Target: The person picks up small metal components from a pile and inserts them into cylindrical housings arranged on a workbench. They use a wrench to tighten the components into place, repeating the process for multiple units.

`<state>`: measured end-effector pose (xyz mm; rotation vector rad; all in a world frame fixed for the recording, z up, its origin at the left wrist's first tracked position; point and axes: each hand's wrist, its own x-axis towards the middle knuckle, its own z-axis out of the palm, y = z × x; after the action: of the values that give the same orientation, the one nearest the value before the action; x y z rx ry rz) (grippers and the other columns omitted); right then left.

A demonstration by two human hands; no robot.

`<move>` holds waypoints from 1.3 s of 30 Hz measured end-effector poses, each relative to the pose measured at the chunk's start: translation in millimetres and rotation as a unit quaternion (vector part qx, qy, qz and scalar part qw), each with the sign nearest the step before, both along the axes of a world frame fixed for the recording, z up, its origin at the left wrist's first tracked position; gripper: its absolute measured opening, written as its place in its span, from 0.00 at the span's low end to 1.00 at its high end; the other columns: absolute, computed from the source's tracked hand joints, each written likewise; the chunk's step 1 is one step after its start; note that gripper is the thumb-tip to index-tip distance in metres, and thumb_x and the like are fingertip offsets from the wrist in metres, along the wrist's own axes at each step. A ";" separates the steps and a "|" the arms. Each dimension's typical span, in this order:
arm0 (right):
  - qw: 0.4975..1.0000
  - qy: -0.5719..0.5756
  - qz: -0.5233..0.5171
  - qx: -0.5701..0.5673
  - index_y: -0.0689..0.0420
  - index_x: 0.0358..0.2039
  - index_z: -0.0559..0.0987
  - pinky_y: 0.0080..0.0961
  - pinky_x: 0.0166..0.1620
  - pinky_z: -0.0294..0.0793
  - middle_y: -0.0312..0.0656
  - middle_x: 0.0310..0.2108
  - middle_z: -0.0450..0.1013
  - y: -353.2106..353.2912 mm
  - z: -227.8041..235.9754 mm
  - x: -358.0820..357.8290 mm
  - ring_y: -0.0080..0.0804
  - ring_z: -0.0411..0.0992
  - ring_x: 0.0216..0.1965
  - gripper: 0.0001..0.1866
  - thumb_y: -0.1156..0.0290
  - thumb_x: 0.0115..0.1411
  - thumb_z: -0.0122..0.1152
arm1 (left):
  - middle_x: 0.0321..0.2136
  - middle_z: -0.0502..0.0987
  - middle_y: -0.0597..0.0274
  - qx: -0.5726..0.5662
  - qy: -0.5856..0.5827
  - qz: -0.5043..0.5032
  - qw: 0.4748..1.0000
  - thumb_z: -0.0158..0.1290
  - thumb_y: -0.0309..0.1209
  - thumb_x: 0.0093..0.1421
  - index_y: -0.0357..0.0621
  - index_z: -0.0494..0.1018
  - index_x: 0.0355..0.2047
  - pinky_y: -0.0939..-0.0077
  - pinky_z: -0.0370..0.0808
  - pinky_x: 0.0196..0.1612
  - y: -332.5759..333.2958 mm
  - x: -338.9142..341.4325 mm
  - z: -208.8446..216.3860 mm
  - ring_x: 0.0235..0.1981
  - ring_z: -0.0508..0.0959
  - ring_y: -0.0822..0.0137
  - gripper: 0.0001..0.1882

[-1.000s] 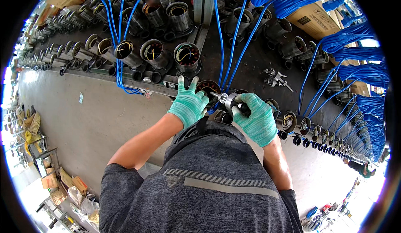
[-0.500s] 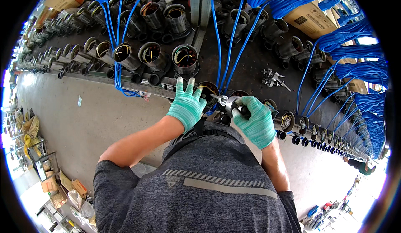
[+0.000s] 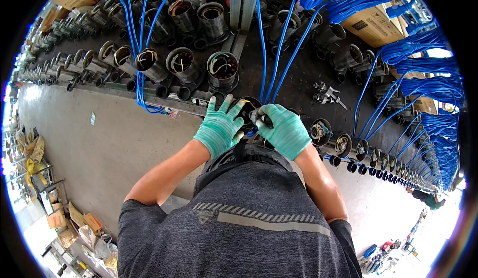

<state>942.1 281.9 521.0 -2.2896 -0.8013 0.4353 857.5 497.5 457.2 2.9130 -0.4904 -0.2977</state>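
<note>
In front of me at the bench edge stands an open metal motor housing with a yellow wire inside. My left hand, in a green glove, lies against its left side with fingers spread and stretched out. My right hand, gloved alike, is closed around a silver metal part with a shaft. The part points into the housing's mouth; its far end is hidden inside, and my fingers cover most of its body.
Similar housings stand in rows on the dark bench. Loose silver metal parts lie to the right. Blue cables hang from coils above, near a steel post. A cardboard box sits at the far right.
My right hand has moved left, carrying the metal part from beside the housing into its mouth. My left hand has shifted slightly left and down, its fingers still spread.
</note>
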 end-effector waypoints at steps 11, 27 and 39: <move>0.993 -0.045 0.059 -0.092 0.57 0.44 0.79 0.48 0.45 0.82 0.50 0.38 0.80 32.2 -29.2 16.4 0.55 0.81 0.40 0.15 0.58 0.68 0.64 | 0.76 0.62 0.53 -0.061 -0.017 0.026 0.998 0.62 0.48 0.63 0.49 0.81 0.52 0.24 0.48 0.74 1.2 -3.6 -18.6 0.78 0.57 0.39 0.22; 0.982 0.003 0.092 -0.164 0.55 0.49 0.81 0.47 0.48 0.82 0.50 0.45 0.78 43.8 -34.3 19.4 0.53 0.81 0.45 0.17 0.60 0.66 0.68 | 0.74 0.62 0.44 -0.178 -0.046 0.021 0.983 0.63 0.40 0.64 0.46 0.80 0.57 0.41 0.60 0.75 9.1 -5.3 -27.9 0.77 0.59 0.42 0.23; 0.997 0.037 0.061 -0.020 0.57 0.49 0.76 0.44 0.47 0.82 0.51 0.44 0.81 17.8 -44.8 16.7 0.56 0.82 0.44 0.14 0.70 0.64 0.67 | 0.70 0.67 0.40 -0.262 -0.058 0.032 0.963 0.67 0.33 0.58 0.42 0.82 0.47 0.48 0.69 0.71 8.3 2.2 -24.6 0.71 0.67 0.37 0.17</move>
<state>958.8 299.7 476.2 -2.2547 -0.9061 0.5937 859.8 505.8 432.6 2.4272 -0.4142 0.0170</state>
